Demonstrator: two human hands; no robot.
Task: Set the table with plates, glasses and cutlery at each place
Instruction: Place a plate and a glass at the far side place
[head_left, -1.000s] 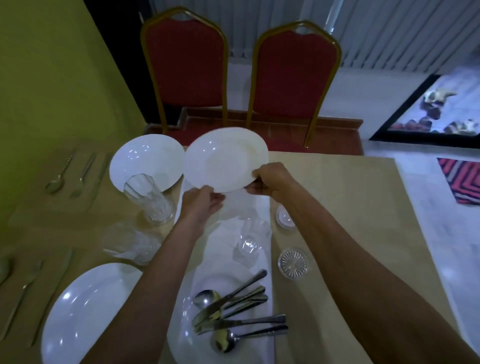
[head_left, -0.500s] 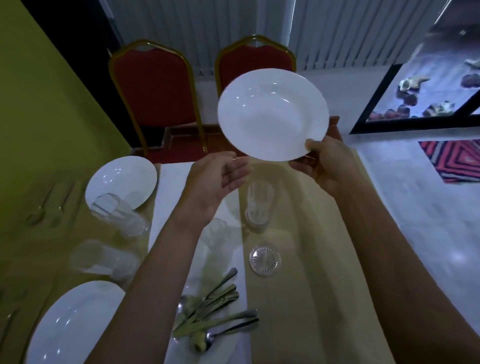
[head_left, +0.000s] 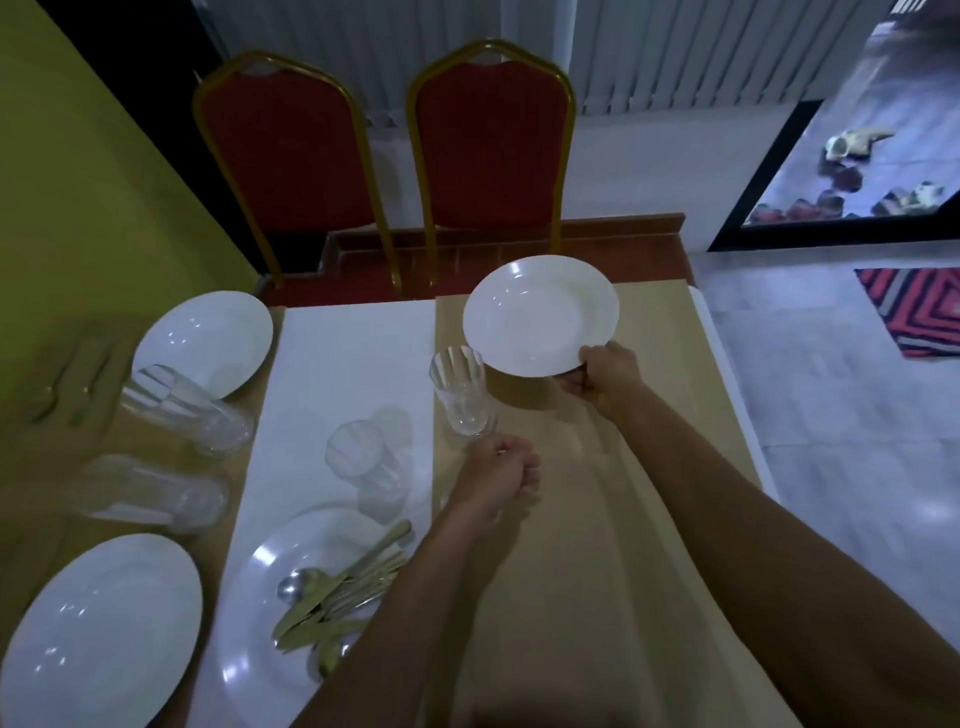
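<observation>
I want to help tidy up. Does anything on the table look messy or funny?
Only the cutlery: knives, forks and spoons lie jumbled in a heap on the near plate instead of beside the places. Nothing looks spilled or broken.

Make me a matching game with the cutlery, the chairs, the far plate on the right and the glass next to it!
Things:
1 cutlery
2 chairs
3 far right plate
4 glass

States:
A see-through
B red
C gripped by the right hand
D piled on the near plate

Pairs: 1-D, 2-B, 3-C, 4-A
</observation>
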